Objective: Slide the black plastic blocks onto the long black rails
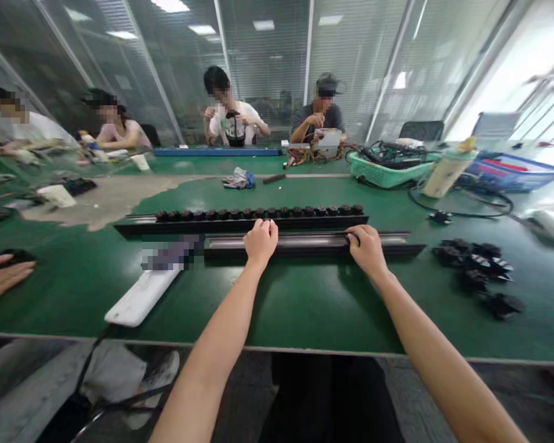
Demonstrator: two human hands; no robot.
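The left hand (261, 241), at the center of the frame, has its fingers curled in narrowly over a long, straight black rail with a shiny silvery channel (309, 241) (I cannot tell whether they pinch anything). The right hand (365, 247), right of center, closes thumb and fingers on a small dark piece (349, 235) at the same rail, which lies crosswise on the green tabletop (305, 301). Just beyond it, a second long black rail (138, 227) bears a row of dark knobbly round parts (247, 213). Left of center lies a white elongated power strip (143, 298); at right, loose black lobed parts (475, 264) (somewhat blurred). Toward the upper right sits a green plastic basket (383, 174) of dark cables; people work along the far side.
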